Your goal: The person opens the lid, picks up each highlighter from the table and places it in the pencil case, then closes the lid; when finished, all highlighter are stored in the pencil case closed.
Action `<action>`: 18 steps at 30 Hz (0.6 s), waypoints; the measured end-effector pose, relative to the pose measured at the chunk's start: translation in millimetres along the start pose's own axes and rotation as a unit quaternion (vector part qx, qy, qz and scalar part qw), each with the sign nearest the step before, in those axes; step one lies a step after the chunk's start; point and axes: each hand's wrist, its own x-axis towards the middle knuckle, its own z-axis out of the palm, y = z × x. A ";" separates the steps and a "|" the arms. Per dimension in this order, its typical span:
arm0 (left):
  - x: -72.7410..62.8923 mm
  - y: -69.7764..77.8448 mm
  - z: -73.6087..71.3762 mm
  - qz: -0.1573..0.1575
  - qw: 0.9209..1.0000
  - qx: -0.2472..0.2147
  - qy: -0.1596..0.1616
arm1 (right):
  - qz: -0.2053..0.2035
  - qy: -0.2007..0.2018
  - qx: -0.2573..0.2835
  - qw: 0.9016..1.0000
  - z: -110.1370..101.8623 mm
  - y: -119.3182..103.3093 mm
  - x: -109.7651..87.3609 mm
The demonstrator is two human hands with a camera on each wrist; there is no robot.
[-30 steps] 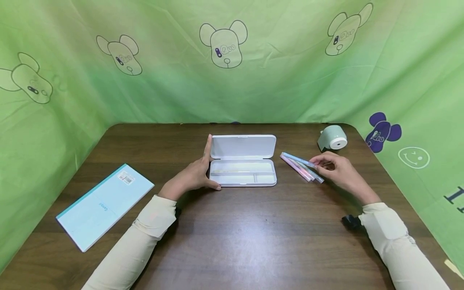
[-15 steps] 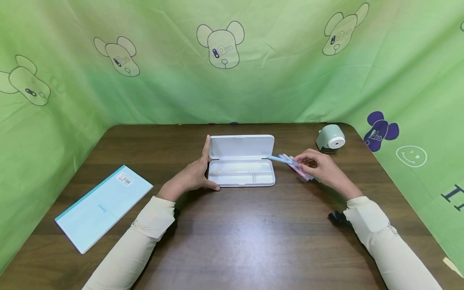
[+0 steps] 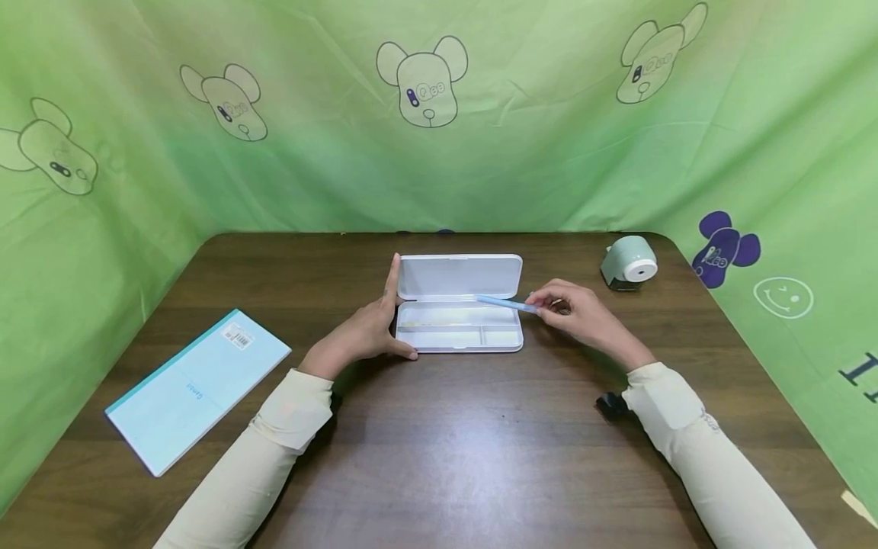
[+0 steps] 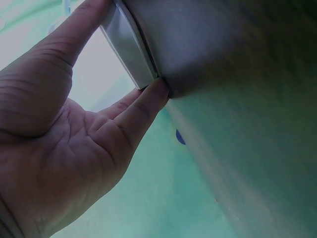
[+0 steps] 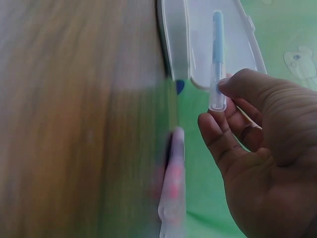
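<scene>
A white pencil case (image 3: 458, 338) lies on the table with its lid (image 3: 459, 276) raised. My left hand (image 3: 363, 329) spans its left end, thumb at the front corner and fingers by the lid; in the left wrist view thumb and fingertips touch opposite corners of the case (image 4: 130, 47). Thumb and fingers of my right hand (image 3: 579, 311) pinch the right end of a light blue pen (image 3: 504, 303), whose far end reaches over the case's back compartment. The right wrist view shows the clear end of this pen (image 5: 218, 54) between the fingertips.
Pink-marked pens (image 5: 172, 188) lie beside the right hand, which hides them from the head view. A pale green pencil sharpener (image 3: 629, 261) stands at the back right. On the left lies a light blue notebook (image 3: 199, 393). A green curtain (image 3: 309, 175) hangs behind the table.
My right hand has lifted the blue pen off the other pens and carried it left, over the case. The left hand has stayed on the case.
</scene>
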 end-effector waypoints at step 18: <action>2.9 -4.3 1.1 0.007 1.000 0.005 0.004 | -0.022 -0.038 0.018 0.999 35.7 -26.6 33.8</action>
